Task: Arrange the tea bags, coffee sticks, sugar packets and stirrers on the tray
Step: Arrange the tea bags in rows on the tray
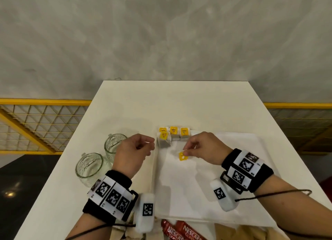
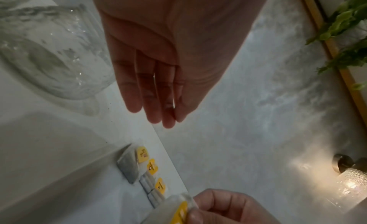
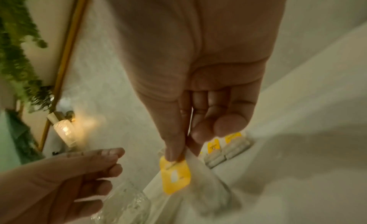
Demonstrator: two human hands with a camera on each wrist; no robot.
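Pinched by its yellow tag in the right hand (image 1: 201, 148), a tea bag (image 1: 183, 155) hung over the white tray (image 1: 197, 195) – seemingly bound for the row of tea bags (image 1: 173, 134) at the tray's far-left corner – left hand (image 1: 133, 151) loosely curled, empty, beside the tray.

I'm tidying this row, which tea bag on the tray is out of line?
The leftmost tea bag, at the tray's far left corner: it lies tilted, nearer than the others, which sit squarely in a row along the far rim.

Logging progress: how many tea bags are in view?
5. Four lie at the tray's far left corner. The right hand pinches the fifth.
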